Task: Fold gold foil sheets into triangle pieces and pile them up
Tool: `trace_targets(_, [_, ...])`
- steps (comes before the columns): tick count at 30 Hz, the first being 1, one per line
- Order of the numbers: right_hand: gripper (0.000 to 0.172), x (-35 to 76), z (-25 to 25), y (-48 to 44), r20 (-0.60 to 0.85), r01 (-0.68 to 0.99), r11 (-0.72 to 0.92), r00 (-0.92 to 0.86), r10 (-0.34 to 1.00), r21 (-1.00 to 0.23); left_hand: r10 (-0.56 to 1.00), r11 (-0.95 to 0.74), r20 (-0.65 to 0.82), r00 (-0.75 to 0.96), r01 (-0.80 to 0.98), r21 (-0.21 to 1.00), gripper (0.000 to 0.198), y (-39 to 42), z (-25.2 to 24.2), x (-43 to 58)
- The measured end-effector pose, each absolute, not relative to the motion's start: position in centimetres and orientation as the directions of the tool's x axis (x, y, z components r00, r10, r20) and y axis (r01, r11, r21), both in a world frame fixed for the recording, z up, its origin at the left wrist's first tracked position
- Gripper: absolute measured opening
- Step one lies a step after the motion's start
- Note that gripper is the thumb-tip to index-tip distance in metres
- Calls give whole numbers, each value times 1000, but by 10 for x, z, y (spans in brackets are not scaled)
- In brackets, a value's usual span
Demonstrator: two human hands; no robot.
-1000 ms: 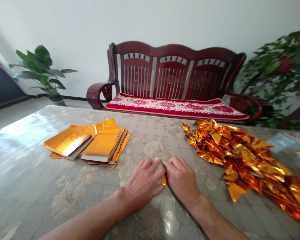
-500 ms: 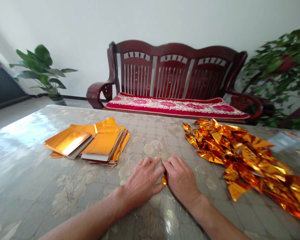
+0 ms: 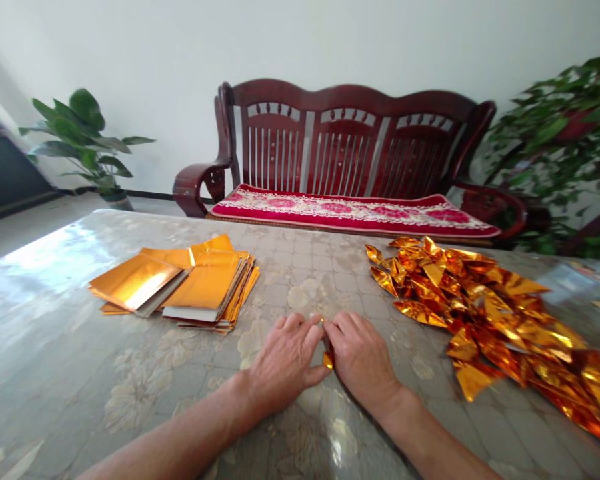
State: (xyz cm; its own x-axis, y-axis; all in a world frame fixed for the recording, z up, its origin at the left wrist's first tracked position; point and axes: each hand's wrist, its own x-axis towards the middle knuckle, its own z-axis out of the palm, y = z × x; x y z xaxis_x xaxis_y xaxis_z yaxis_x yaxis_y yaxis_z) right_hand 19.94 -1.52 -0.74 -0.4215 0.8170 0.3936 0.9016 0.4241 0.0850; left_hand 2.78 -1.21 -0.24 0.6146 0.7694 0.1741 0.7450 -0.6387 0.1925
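My left hand [image 3: 284, 360] and my right hand [image 3: 363, 359] lie side by side on the table, fingers pressed down on a small piece of gold foil paper [image 3: 327, 360]. Only a sliver of the foil shows between the thumbs; the rest is hidden under my fingers. A stack of flat gold foil sheets [image 3: 190, 283] lies to the left of my hands. A heap of folded gold foil pieces [image 3: 485, 313] spreads out to the right.
The table [image 3: 55, 347] has a glossy floral cover. Behind it stands a dark red wooden bench [image 3: 345, 147] with a red cushion [image 3: 350, 213]. A potted plant [image 3: 83, 143] stands at the back left, and leafy greenery [image 3: 565, 147] at the right.
Both hands stay pressed on the foil piece; the fingertips have shifted only slightly. The piles have not moved.
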Motion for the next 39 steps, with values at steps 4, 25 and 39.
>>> trace_targets(4, [11,198,-7,-15,383,895,431,-442,811,120,773,-634,179,609,750,186,44,-12,-3,28])
trace_targets(25, [11,202,-6,-17,353,890,455,-440,826,45,801,-598,167,575,772,214,50,-13,-5,28])
trace_targets(39, [32,223,3,-5,175,814,443,-407,896,-376,773,-635,213,598,723,271,40,-18,0,28])
